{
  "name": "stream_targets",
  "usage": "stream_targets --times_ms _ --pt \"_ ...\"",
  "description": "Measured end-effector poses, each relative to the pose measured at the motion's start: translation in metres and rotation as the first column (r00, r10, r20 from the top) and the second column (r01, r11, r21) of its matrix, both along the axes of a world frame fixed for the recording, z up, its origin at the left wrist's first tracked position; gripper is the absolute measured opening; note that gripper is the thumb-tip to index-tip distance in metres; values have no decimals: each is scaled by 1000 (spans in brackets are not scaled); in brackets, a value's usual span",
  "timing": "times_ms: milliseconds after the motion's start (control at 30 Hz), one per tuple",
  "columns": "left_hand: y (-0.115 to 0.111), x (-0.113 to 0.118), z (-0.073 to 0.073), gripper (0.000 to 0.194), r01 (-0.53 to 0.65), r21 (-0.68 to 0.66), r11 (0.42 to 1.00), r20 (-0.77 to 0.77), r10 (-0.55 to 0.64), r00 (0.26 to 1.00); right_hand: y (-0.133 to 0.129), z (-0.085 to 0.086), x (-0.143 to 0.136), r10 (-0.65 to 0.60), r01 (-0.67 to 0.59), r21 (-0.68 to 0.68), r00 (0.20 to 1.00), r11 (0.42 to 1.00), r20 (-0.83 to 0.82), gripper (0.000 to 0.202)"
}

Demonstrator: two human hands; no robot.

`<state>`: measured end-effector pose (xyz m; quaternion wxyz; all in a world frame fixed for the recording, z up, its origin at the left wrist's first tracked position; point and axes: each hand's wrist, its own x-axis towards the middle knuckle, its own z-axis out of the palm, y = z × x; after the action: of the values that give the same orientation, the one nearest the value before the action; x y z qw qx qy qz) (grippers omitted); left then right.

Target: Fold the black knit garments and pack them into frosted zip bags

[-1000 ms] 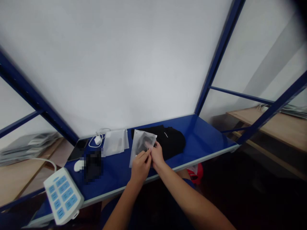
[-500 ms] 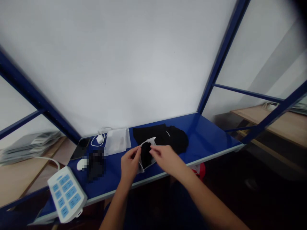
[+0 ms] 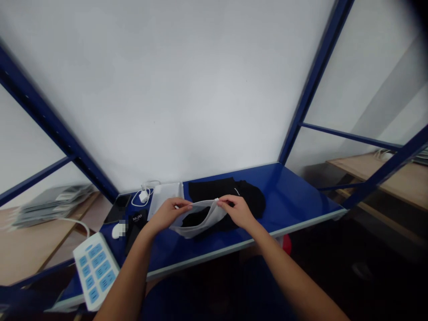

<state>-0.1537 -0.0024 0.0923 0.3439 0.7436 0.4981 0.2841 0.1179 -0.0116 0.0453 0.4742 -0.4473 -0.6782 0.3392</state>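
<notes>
Between my hands a frosted translucent bag [image 3: 200, 228] gapes with its mouth toward me, and black cloth [image 3: 194, 217] shows inside it. My left hand [image 3: 170, 213] pinches the bag's rim at the left. At the right end of the rim, beside a white zip slider, my right hand [image 3: 237, 209] pinches the edge. Behind the bag a folded black garment [image 3: 249, 194] with small white lettering lies on the blue table [image 3: 287, 196].
Left of the bag lie flat white bags [image 3: 163, 194], a white charger with cable [image 3: 143, 196], a white mouse [image 3: 117, 230], a phone [image 3: 137, 218] showing 16:20 and a dark tablet [image 3: 117, 208]. A power strip [image 3: 96, 269] sits at the table's left front corner.
My left hand has moved left and my right hand slightly right, and the bag's mouth is now spread wider. The black cloth lies lower inside it. The view has shifted slightly.
</notes>
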Motion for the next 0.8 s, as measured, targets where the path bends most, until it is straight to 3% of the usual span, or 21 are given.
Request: stream_targets --times_ms 100,200,333,433,600,800 --pt "-4 12 9 25 -34 186 982 -73 49 996 -4 -10 -3 -13 13 -54 1000 998 -13 20" --pt "-16 47 12 28 -43 327 944 -62 67 996 -9 -22 -6 -41 36 -60 996 998 -83 22" --pt "-28 95 6 21 50 348 936 -248 41 968 -17 -25 -6 -50 51 11 995 999 -82 24" --pt "-29 107 3 18 75 353 932 -350 57 935 -22 -24 -5 -46 49 31 995 998 -83 24" --pt "-28 94 10 18 110 399 910 -457 94 884 -18 -32 -3 -151 141 -70 973 988 -173 20" --pt "-26 43 5 17 72 368 927 -515 139 846 0 -44 36 -263 238 -118 925 964 -274 24"
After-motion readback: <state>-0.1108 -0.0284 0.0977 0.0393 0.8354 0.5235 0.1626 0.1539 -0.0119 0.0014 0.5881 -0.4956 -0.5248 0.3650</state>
